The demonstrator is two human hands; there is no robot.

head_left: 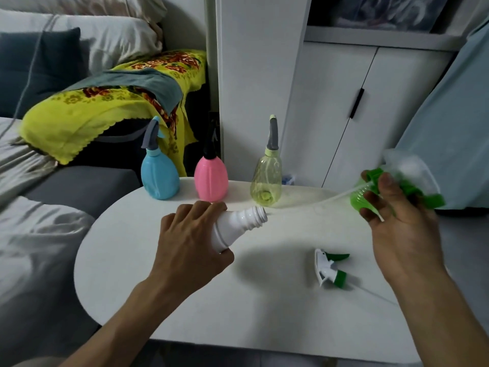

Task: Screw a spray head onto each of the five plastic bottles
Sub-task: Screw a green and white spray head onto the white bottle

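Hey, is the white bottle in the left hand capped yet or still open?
Open. The white bottle, gripped by the left hand, shows bare neck threads, no spray head on it.

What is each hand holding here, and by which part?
Left hand grips the white plastic bottle around its body, open neck pointing right. Right hand holds the green spray head by its ribbed collar.

Glossy white plastic bottle [238, 221] at centre; smooth matt white table [264, 313] below; translucent yellow-green plastic bottle [266, 178]; patterned yellow cloth [87, 112] upper left.
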